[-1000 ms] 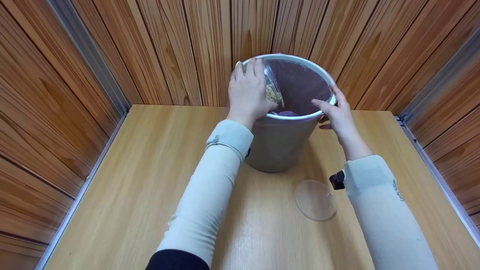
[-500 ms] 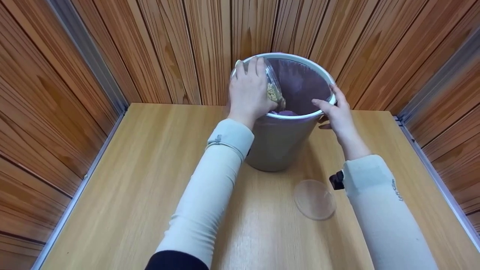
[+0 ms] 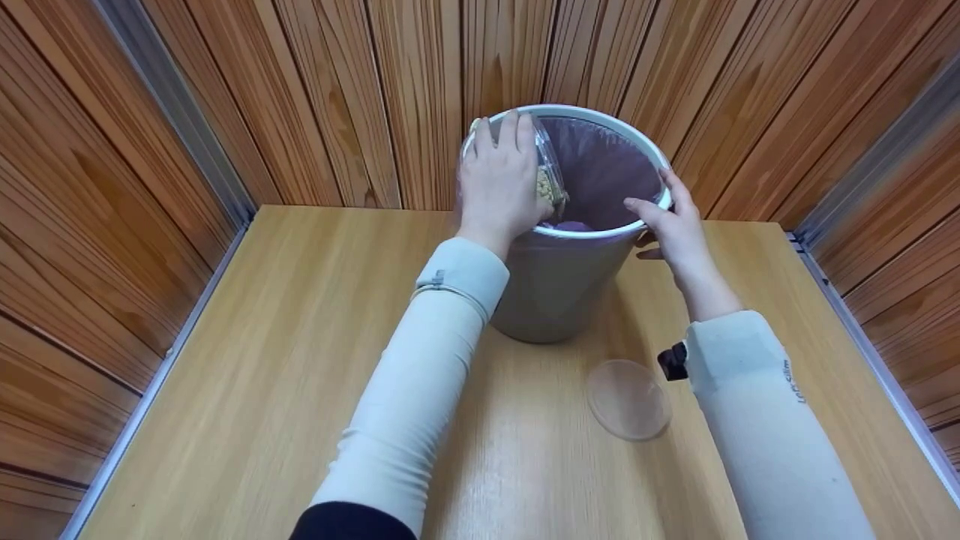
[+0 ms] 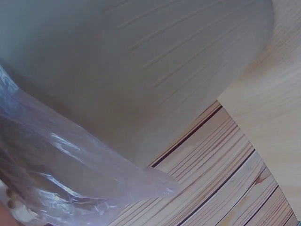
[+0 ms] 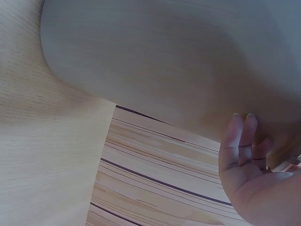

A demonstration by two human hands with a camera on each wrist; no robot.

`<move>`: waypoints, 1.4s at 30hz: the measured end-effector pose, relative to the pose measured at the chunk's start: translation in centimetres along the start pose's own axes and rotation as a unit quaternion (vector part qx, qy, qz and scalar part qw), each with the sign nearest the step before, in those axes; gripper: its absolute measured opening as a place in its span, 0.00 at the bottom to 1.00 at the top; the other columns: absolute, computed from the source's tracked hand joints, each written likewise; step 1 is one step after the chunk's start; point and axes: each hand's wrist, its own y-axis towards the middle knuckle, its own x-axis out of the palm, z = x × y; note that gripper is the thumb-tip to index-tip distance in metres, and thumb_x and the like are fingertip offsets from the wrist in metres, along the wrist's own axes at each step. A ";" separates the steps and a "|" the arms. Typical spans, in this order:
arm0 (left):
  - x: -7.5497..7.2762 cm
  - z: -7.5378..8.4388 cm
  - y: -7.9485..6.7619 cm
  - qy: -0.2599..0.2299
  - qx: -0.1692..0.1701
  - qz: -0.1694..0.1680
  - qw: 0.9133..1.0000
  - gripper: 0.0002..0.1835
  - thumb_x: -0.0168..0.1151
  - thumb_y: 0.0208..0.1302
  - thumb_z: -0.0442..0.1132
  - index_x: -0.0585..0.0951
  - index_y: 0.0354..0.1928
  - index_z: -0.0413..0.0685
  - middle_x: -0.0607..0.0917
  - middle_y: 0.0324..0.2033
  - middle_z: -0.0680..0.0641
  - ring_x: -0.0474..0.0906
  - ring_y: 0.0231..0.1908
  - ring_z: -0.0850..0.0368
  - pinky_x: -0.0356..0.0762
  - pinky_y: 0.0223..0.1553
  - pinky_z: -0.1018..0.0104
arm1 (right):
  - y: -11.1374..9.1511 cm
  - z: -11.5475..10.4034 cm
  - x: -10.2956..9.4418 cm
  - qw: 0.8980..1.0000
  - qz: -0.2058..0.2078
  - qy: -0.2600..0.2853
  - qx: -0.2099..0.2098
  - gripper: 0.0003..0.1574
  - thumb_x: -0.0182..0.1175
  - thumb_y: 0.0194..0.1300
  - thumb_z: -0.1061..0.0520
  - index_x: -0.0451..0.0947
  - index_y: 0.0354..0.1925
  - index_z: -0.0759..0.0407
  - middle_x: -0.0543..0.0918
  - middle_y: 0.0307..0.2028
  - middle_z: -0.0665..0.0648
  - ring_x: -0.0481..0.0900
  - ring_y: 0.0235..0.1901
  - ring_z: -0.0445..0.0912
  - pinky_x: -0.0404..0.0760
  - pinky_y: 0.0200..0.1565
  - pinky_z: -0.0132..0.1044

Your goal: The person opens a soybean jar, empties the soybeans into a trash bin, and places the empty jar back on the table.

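Note:
In the head view my left hand (image 3: 496, 180) grips a clear plastic container (image 3: 551, 161) from above. The container is tipped onto its side just inside the left of the bin's mouth, and pale yellowish bits (image 3: 545, 186) show in it. My right hand (image 3: 679, 229) holds the right side of the bin's white rim (image 3: 600, 234), thumb over the inside and fingers outside. The grey bin (image 3: 551, 292) stands upright, lined with a thin purple bag (image 3: 611, 165). From the right wrist, curled fingers (image 5: 233, 136) show against the bin's outer wall.
A clear round lid (image 3: 628, 400) lies on the wooden table (image 3: 300, 337), in front of the bin and left of my right sleeve. Wood-panelled walls (image 3: 412, 97) stand behind and at both sides. Loose bag film (image 4: 80, 155) hangs over the bin's outside.
My left hand and the tipped container have shifted very slightly up and right. My right hand, the bin and the lid stay about where they were.

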 end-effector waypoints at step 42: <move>0.0 0.2 -0.3 0.024 0.017 0.027 0.999 0.56 0.69 0.54 0.59 0.49 0.78 0.49 0.53 0.78 0.45 0.47 0.76 0.40 0.56 0.74 0.48 | -0.3 0.1 0.0 1.000 -0.005 0.008 0.010 0.52 0.53 0.68 0.39 0.39 0.80 0.43 0.72 0.52 0.57 0.77 0.34 0.45 0.83 0.36 0.35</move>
